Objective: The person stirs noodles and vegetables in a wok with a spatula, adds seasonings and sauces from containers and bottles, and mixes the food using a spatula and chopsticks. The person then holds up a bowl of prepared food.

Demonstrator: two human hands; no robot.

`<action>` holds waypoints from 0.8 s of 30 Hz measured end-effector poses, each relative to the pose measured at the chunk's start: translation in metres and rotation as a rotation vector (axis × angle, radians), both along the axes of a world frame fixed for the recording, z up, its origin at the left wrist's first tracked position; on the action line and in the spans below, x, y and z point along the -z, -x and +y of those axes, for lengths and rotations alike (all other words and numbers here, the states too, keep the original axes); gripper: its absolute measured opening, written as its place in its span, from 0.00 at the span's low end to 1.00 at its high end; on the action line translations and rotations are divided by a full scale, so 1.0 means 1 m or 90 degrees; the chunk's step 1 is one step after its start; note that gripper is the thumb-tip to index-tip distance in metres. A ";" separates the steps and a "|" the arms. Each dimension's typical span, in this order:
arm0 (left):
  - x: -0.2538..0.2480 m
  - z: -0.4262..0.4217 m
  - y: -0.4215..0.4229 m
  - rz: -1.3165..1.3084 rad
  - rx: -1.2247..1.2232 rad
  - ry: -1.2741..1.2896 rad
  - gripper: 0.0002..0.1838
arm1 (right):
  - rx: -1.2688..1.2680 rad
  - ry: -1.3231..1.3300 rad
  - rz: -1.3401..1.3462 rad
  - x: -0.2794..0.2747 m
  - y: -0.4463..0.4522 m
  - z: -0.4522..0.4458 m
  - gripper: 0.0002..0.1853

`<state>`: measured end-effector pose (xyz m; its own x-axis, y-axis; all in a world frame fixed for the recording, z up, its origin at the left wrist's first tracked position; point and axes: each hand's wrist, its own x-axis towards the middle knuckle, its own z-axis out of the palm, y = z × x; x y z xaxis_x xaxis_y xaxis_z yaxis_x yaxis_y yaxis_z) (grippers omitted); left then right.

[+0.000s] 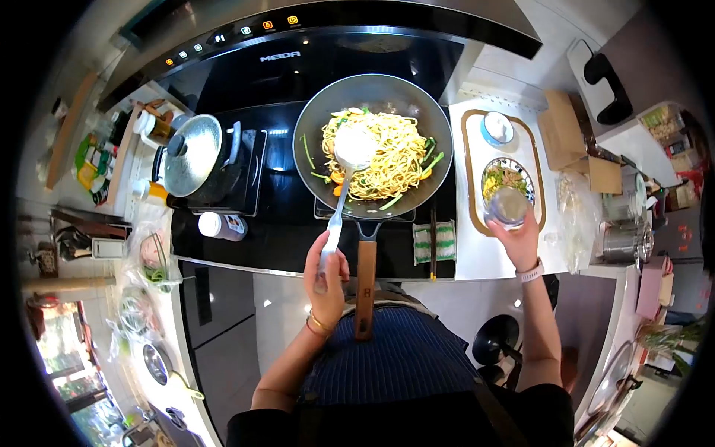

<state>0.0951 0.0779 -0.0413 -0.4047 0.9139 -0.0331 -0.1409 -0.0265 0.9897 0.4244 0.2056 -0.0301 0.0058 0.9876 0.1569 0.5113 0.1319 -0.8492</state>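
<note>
My left hand (325, 279) is closed around the pale handle of a cooking spoon (341, 205). The spoon's rounded, shiny head rests on noodles (391, 153) in a dark wok (307, 112). Green vegetable pieces and orange bits lie among the noodles. Over to the right, my right hand (519, 242) grips a clear glass cup (509, 206) above the near edge of a patterned bowl (530, 181). Yellow and green food shows in that bowl; the cup hides part of it. What the cup holds is hard to make out.
A brown-rimmed white tray (468, 141) carries the bowl and a small blue-and-white bowl (497, 128). The wok's wooden handle (366, 287) points toward me. Chopsticks (433, 246) lie on a striped cloth (421, 244). Left are a lidded pot (194, 156) and a white-capped jar (222, 226).
</note>
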 end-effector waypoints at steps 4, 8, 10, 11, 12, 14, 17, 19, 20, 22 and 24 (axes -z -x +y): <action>-0.035 0.008 0.027 0.018 -0.155 -0.004 0.11 | -0.207 -0.097 -0.228 -0.056 0.059 0.037 0.33; -0.069 0.003 0.042 0.093 -0.122 -0.021 0.09 | -0.363 -0.003 -0.314 -0.089 0.119 0.073 0.30; -0.071 0.001 0.042 0.121 -0.115 -0.020 0.09 | -0.409 -0.020 -0.328 -0.081 0.146 0.094 0.28; -0.071 0.001 0.041 0.136 -0.102 -0.019 0.08 | -0.452 -0.021 -0.369 -0.076 0.161 0.102 0.28; -0.070 0.001 0.039 0.151 -0.088 -0.017 0.07 | -0.494 -0.021 -0.411 -0.069 0.177 0.111 0.28; -0.071 0.002 0.036 0.150 -0.080 -0.012 0.06 | -0.503 0.056 -0.398 -0.053 0.211 0.126 0.29; -0.064 0.001 0.032 0.172 -0.065 -0.043 0.06 | -0.466 0.055 -0.437 -0.024 0.247 0.152 0.33; -0.063 0.000 0.033 0.175 -0.064 -0.049 0.05 | -0.433 0.121 -0.509 -0.027 0.267 0.165 0.33; -0.063 0.000 0.034 0.181 -0.058 -0.057 0.05 | -0.395 0.074 -0.552 -0.017 0.269 0.176 0.32; -0.062 0.000 0.036 0.181 -0.065 -0.058 0.04 | -0.326 0.079 -0.583 -0.016 0.270 0.191 0.30; -0.059 0.000 0.037 0.190 -0.073 -0.061 0.05 | -0.316 0.132 -0.614 -0.034 0.266 0.199 0.32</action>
